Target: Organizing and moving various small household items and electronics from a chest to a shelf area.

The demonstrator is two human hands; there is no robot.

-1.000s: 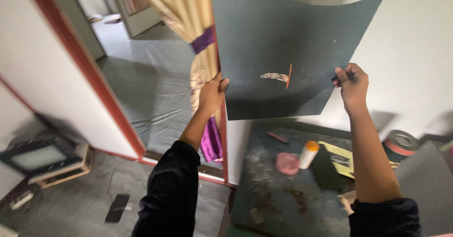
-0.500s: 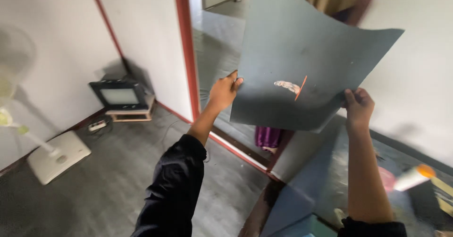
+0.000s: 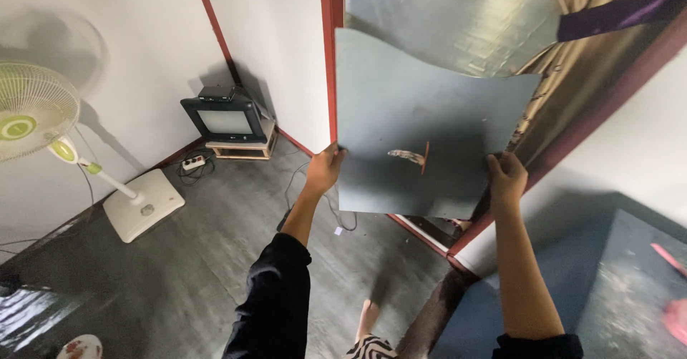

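Two hands: both grip one grey sheet [image 3: 429,123].
Left hand [image 3: 323,170]: pinches the sheet's left edge.
Right hand [image 3: 507,179]: clasps its lower right edge.
Far left: fan [image 3: 32,112], small television [image 3: 223,119].

One head-worn camera looks down and forward (close over the arms) toward the doorway [image 3: 458,30].

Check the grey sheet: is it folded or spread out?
Spread out: the grey sheet hangs open between the left hand and right hand, its top edge wavy.

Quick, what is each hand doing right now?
Left hand: closed on the left edge of the grey sheet.
Right hand: closed on its lower right edge.
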